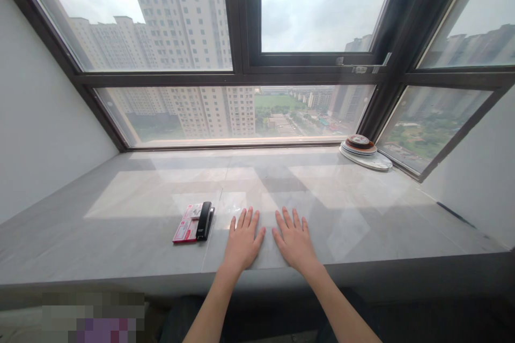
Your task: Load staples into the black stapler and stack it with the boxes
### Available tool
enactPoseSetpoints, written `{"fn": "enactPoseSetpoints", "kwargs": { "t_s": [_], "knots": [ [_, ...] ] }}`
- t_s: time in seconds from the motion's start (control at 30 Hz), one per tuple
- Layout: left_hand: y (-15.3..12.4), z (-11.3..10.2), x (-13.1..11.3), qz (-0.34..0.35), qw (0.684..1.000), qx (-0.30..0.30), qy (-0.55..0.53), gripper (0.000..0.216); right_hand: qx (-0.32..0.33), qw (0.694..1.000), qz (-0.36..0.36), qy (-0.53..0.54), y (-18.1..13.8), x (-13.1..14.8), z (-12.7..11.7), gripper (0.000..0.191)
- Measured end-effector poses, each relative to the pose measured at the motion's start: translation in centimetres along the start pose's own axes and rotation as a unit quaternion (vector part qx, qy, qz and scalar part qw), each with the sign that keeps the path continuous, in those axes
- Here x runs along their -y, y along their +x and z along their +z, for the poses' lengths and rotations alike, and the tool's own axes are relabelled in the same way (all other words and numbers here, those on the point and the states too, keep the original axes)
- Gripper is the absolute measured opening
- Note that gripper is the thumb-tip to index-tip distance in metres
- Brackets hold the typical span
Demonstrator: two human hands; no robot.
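My left hand lies flat on the grey marble-look sill, fingers spread and pointing at the window. Beside it, my right hand rests palm down in the same way, apart from the left. Neither hand holds anything. To the left of my left hand, not touching it, is a black stapler. It lies along the right side of a red and white printed booklet or flat pack. A small pale box sits at the far end of that pack, partly hidden by the stapler.
A stack of plates stands in the far right corner by the dark window frame. White walls bound the sill on both sides. Its front edge runs just below my wrists. A blurred-out patch covers something at the lower left.
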State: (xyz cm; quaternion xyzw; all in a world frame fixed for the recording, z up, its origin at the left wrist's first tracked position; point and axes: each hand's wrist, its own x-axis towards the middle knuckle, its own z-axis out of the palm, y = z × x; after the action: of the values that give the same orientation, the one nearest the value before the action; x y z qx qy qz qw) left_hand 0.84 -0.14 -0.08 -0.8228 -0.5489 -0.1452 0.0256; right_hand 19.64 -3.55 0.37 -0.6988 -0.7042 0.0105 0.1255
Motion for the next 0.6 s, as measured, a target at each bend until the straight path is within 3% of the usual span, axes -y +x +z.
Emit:
{"fn": "enactPoseSetpoints", "kwargs": {
  "t_s": [0.6],
  "knots": [
    [-0.43, -0.03, -0.46, -0.019, 1.0, -0.011, -0.005, 0.057, -0.007, 1.0, 0.003, -0.029, -0.08, 0.2, 0.53, 0.061]
  ]
}}
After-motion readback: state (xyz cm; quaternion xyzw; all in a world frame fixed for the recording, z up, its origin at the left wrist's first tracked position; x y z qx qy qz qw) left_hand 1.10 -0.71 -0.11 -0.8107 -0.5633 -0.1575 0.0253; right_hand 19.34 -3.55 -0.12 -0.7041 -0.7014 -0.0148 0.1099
